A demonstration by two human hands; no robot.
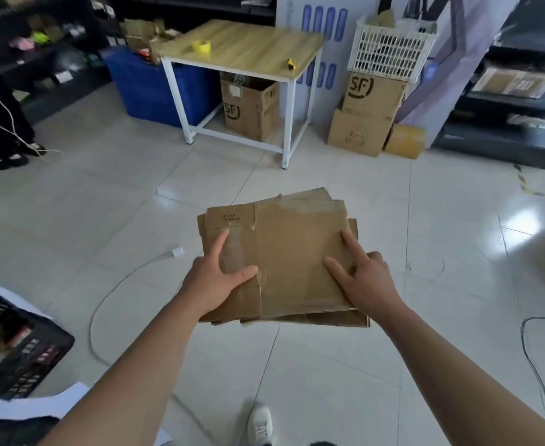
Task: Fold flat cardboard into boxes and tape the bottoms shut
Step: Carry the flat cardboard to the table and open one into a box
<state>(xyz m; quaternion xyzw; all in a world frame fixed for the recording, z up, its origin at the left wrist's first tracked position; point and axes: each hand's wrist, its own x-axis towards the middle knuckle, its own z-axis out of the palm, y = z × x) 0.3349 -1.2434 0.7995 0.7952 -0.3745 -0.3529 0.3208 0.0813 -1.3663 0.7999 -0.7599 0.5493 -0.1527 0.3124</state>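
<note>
The stack of flat cardboard [288,249] was held above the tiled floor [110,201] at the middle of the view. Its flattened pieces lay unevenly on one another, and old clear tape shone on the top piece. The left hand [214,280] gripped the stack's 9 o'clock edge, thumb and forefinger spread on the top face and the other fingers hidden beneath. The right hand [367,280] gripped the 3 o'clock edge in the same way.

A white cable [126,281] curled on the floor at 9 o'clock from the stack, and a white shoe [259,424] showed at 6 o'clock. Well apart at 12 o'clock stood the wooden worktop [248,43], carrying a yellow tape roll [201,47] and, toward its 4 o'clock corner, a small yellow tool [292,63]. A cardboard box [250,107] sat under the worktop and a blue bin [149,88] beside it. At 1 o'clock a white basket [393,48] topped stacked boxes [372,98]. A black crate [17,346] lay at 8 o'clock.
</note>
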